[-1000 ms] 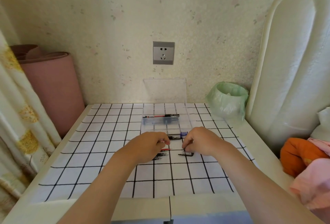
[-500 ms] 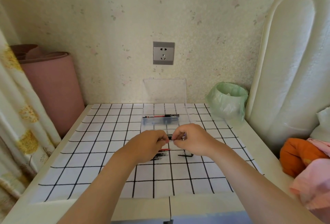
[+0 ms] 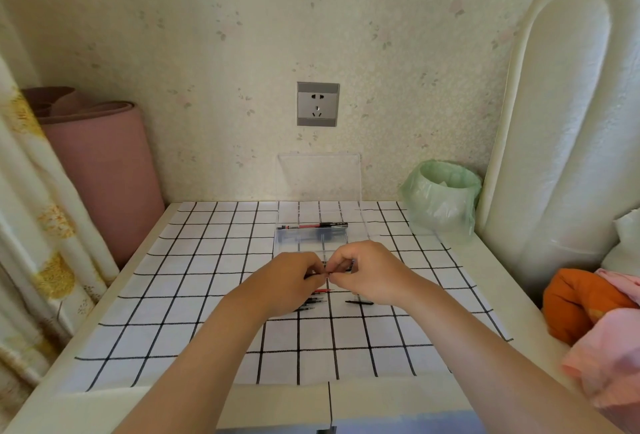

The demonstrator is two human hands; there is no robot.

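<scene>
My left hand (image 3: pixel 284 283) and my right hand (image 3: pixel 369 272) meet over the middle of the checked cloth (image 3: pixel 194 295), fingertips together, both pinching a small dark pen part that is mostly hidden between them. Just below the hands lie a red refill (image 3: pixel 322 291), several thin black refills (image 3: pixel 313 302) and one black refill (image 3: pixel 358 302) to the right. Behind the hands stands a clear plastic case (image 3: pixel 313 236) with its lid (image 3: pixel 318 175) raised against the wall. A red-and-black pen (image 3: pixel 311 225) lies across the case.
A small bin lined with a green bag (image 3: pixel 440 198) stands at the table's back right. A pink rolled mat (image 3: pixel 100 174) leans at the left beside a curtain (image 3: pixel 31 226). A white padded headboard (image 3: pixel 568 122) and orange and pink cloth (image 3: pixel 595 323) border the right side.
My right hand has lifted off the cloth and moved left and up until it meets my left hand. The black refill it was resting on now lies uncovered.
</scene>
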